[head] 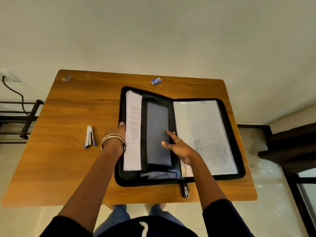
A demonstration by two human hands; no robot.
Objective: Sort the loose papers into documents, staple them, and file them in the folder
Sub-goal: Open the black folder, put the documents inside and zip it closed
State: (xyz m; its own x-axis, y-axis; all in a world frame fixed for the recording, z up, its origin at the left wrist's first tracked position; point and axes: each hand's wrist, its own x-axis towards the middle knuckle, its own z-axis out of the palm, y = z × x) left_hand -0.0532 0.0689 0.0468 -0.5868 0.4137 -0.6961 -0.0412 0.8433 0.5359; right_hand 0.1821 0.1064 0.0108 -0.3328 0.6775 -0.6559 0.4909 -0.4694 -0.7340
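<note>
- Two hands on an open black zip folder point(238, 139), which lies flat on the wooden table point(71, 113), long axis running away from the person.
- Left hand point(120, 132) sits at the folder's left outer edge, thumb over the rim beside the paper stack point(133, 130); other fingers hidden under the cover, so whether it grips or only steadies cannot be told. Bangles point(113, 141) on that wrist.
- Right hand point(177, 147) spread loose, nothing gripped, fingertips resting on the dark pocket flap point(158, 134) near the spine.
- Key relation: paper stack is tucked in the left half, long edge parallel to the spine, lying left of the right-hand fingers and just right of the left thumb. Left hand is nearer.
- Right half shows a clear plastic sleeve point(201, 134); contents too glary to read.
- Stapler point(89, 136) rests on the table left of the left wrist, apart from it, untouched. Staple box point(156, 81) near the far edge; small blue item point(66, 78) at the far left corner, too small to identify.
- Judgement: filing stage; papers look seated behind the flap, next move likely pressing flat or closing the cover, hinging on the spine.
- Zip pull point(186, 191) hangs off the near edge.
</note>
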